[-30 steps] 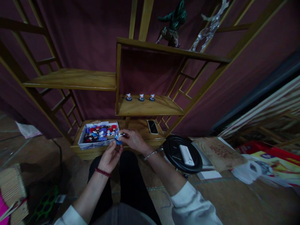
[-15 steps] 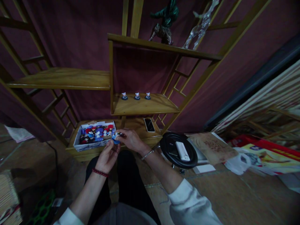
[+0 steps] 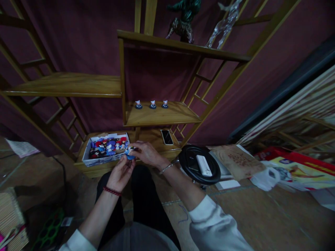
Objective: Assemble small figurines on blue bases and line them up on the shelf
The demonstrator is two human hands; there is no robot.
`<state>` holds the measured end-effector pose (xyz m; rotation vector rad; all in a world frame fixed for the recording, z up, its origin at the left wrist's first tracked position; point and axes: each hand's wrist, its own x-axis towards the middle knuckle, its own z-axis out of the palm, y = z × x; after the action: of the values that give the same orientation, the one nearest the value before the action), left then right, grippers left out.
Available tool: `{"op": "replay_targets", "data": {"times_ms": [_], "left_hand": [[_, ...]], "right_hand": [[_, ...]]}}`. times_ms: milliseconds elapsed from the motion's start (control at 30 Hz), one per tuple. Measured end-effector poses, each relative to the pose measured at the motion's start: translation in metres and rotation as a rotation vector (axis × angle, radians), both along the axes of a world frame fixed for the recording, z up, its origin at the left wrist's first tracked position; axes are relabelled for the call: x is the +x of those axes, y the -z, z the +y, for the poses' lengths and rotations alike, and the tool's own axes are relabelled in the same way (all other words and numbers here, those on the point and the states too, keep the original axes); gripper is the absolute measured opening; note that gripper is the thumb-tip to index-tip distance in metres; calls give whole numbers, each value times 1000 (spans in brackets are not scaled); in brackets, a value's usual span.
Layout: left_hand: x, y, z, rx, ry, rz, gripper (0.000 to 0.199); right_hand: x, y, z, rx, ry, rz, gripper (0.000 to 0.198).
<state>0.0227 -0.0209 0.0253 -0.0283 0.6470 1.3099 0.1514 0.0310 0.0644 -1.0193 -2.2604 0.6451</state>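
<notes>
At the far left a woven basket (image 3: 10, 223) sits on the floor. Further in, a white box (image 3: 104, 159) packed with small red and blue figurines rests on the lowest board of the wooden shelf unit (image 3: 65, 85). Just right of the box, the left hand (image 3: 120, 176), a red bead bracelet at its wrist, comes up from below with its fingers curled around the blue base of a small figurine (image 3: 129, 152). The right hand (image 3: 146, 153), wearing a thin metal bangle, closes on the same figurine from the right, pinching its upper part, so the toy is held between both hands in front of the box's right end. Above them three little figurines (image 3: 151, 104) stand in a row on the middle shelf board. A phone (image 3: 166, 136) lies flat on the lowest board, just beyond the right hand. Further right a black round tray (image 3: 191, 164) on the floor carries a white remote-like block (image 3: 204, 165), and printed papers (image 3: 295, 170) lie beyond it
</notes>
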Motion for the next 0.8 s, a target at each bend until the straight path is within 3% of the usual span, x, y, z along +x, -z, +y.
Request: {"op": "replay_targets", "data": {"times_ms": [800], "left_hand": [[1,-1,-2,56,55,-22,22]], "right_hand": [[3,-5,3,-3,-58,-39,29]]}}
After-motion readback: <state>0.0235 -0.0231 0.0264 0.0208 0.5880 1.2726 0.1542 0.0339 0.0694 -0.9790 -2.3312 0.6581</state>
